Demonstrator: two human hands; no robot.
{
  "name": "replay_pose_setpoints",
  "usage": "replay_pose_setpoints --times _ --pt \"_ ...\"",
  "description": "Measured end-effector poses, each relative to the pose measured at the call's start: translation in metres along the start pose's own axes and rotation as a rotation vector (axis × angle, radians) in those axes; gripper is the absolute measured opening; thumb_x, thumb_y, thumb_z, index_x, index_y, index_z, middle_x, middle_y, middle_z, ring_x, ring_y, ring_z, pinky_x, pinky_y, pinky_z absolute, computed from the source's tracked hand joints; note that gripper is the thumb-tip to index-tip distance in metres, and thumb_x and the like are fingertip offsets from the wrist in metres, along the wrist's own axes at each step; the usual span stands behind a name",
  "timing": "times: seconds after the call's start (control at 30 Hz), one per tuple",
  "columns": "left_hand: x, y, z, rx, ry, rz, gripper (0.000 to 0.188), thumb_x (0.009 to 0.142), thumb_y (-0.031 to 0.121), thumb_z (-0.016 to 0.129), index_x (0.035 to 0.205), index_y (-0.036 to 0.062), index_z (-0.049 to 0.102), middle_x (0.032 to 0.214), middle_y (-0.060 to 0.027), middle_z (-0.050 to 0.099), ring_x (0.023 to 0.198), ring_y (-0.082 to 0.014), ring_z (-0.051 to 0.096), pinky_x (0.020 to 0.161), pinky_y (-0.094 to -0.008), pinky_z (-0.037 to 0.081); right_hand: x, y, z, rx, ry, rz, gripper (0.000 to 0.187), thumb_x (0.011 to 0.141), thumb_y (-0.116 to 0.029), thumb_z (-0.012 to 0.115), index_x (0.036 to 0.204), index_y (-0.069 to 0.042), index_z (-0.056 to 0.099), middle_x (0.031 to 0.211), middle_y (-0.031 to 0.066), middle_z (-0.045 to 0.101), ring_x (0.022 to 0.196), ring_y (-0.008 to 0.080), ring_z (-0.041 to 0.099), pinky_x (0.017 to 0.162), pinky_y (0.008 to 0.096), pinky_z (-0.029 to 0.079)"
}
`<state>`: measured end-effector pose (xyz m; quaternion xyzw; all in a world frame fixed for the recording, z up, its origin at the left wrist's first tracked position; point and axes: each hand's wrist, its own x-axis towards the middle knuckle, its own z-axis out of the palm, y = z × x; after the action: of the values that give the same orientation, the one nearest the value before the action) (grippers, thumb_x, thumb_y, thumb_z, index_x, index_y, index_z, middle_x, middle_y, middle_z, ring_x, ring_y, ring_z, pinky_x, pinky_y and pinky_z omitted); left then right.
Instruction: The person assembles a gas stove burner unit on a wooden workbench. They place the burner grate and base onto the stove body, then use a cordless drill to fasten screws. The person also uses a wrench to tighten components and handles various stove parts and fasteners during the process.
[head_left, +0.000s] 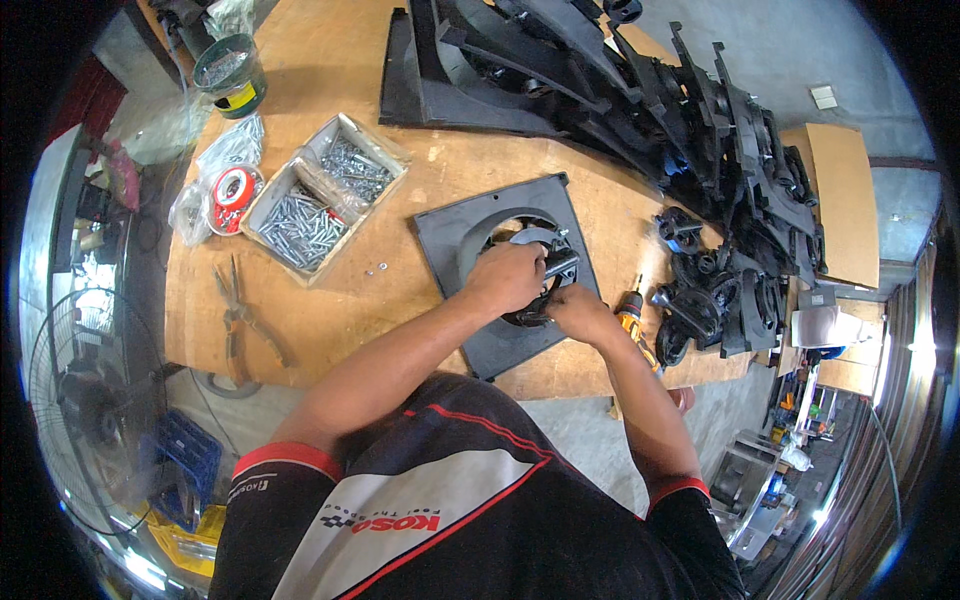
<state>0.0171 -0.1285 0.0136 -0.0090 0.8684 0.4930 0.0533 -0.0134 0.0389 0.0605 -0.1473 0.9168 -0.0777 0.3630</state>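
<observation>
A square black plastic panel [450, 228] with a round opening lies at an angle on the wooden table before me. Over the opening sits a black round part with a short cylinder [563, 266] sticking out. My left hand [508, 278] is closed on the left side of this part, fingers curled over its edge. At its lower right, my right hand [580, 313] has its fingers pinched together against the part. Whatever those fingers hold is hidden. Two small metal pieces [376, 269] lie on the table left of the panel.
A divided box [285, 262] holds screws and bolts. Near it are a red-and-white roll [236, 187], a bucket [230, 75] and pliers [240, 320]. A yellow-black power drill [632, 318] lies right of the panel, beside piled black parts [700, 305]. Black panels [560, 90] are stacked behind.
</observation>
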Motion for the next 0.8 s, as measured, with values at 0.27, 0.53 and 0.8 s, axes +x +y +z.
replay_pose_setpoints --times 0.27,0.53,0.8 --pt "-0.008 -0.002 0.003 0.02 0.212 0.19 0.027 0.09 0.027 0.064 0.107 0.0065 0.069 0.097 -0.0179 0.069 0.095 -0.0391 0.065 0.084 -0.0483 0.052 -0.067 -0.017 -0.059 0.199 0.121 -0.036 0.028 0.079 -0.017 0.069 0.103 -0.001 0.07 0.084 0.016 0.069 0.078 0.0264 0.067 0.073 0.0375 0.052" --pt "-0.031 0.012 -0.007 -0.283 -0.255 0.597 0.025 0.087 0.026 0.069 0.095 0.0024 0.07 0.086 -0.0189 0.069 0.081 -0.0381 0.066 0.072 -0.0454 0.052 -0.075 -0.024 -0.02 0.701 0.453 -0.232 0.017 0.09 -0.014 0.071 0.1 0.001 0.069 0.081 0.0091 0.064 0.078 0.0168 0.061 0.069 0.0309 0.048" --pt "-0.025 0.006 -0.015 -0.736 -0.361 0.147 0.029 0.095 0.029 0.07 0.098 0.0004 0.071 0.08 -0.0034 0.069 0.076 -0.0079 0.059 0.069 -0.0306 0.05 -0.077 -0.017 0.033 0.56 0.637 -0.283 0.024 0.098 -0.022 0.062 0.103 0.002 0.063 0.086 0.0122 0.064 0.078 0.0236 0.063 0.069 0.0369 0.049"
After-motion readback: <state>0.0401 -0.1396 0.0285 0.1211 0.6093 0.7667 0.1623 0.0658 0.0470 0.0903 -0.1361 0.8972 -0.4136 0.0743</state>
